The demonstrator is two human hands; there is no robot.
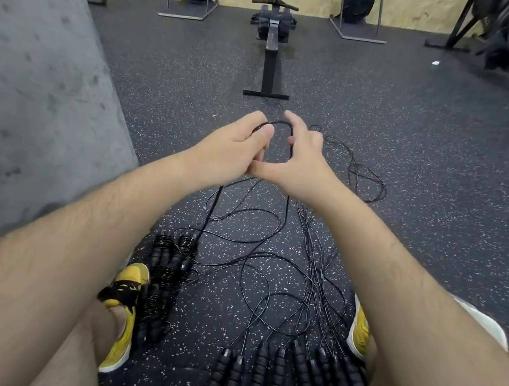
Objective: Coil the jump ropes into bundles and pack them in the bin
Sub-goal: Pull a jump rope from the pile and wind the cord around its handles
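Observation:
My left hand (pixel 235 146) and my right hand (pixel 303 158) are held out side by side over the floor, thumbs touching. Both pinch the same thin black jump rope cord (pixel 283 124), which arcs between their fingertips as a small loop. Two strands of it hang down to the floor. Loose black cords (pixel 270 259) lie tangled between my feet. A row of black foam handles (pixel 284 375) lies at the bottom centre. Several coiled rope bundles (pixel 168 275) are stacked beside my left shoe. No bin is in view.
A grey concrete wall (pixel 34 83) runs along the left. A rowing machine (pixel 271 42) stands straight ahead on the speckled rubber floor, with two upright rowers against the back wall. My yellow shoes (pixel 124 315) flank the ropes. More cord trails to the right (pixel 365 175).

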